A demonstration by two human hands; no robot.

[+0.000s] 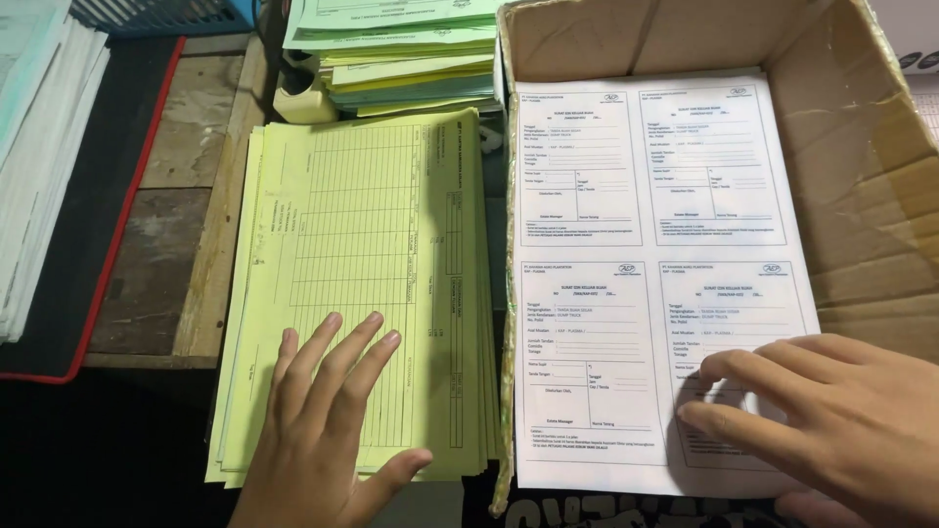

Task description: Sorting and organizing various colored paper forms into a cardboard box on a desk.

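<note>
Left hand (328,430) lies flat, fingers spread, on the yellow form stack (362,284) at about seven o'clock in the view, while the right hand (831,420) rests open at four o'clock, fingertips (696,370) pressing the white printed sheet (646,264) inside the cardboard box (861,166). Up at twelve o'clock sits a pile of green and yellow papers (411,59), and at nine o'clock a white paper stack (39,147) rests on a black mat with a red edge (93,225)

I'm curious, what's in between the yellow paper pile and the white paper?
In the head view, the cardboard box's left wall stands between the yellow stack and the white sheet.
</note>
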